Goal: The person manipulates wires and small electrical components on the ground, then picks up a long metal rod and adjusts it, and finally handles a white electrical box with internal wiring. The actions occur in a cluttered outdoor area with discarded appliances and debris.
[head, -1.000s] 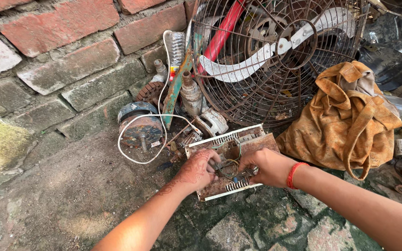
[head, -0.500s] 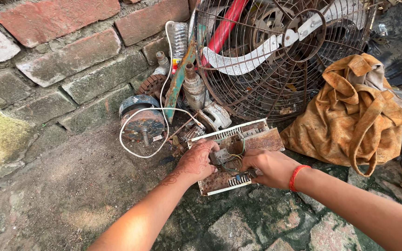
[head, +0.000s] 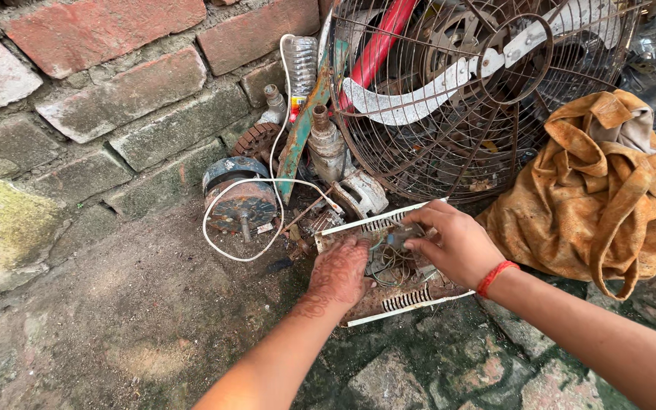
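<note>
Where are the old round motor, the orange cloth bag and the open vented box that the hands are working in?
Round motor [head: 238, 199], head view, on its rusty front face.
Orange cloth bag [head: 609, 197], head view, on its crumpled middle.
Vented box [head: 411, 298], head view, on the lower white slotted edge.

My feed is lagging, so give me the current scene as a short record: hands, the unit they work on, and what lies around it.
left hand: pressed flat on the open casing
right hand: fingertips pinching a small grey part inside it
casing: white, rusty, slotted, wires inside, lying on the ground
motor: left of casing, white cable looped around it
fan guard: leaning behind
cloth bag: orange-brown, to the right
wall: brick
</note>
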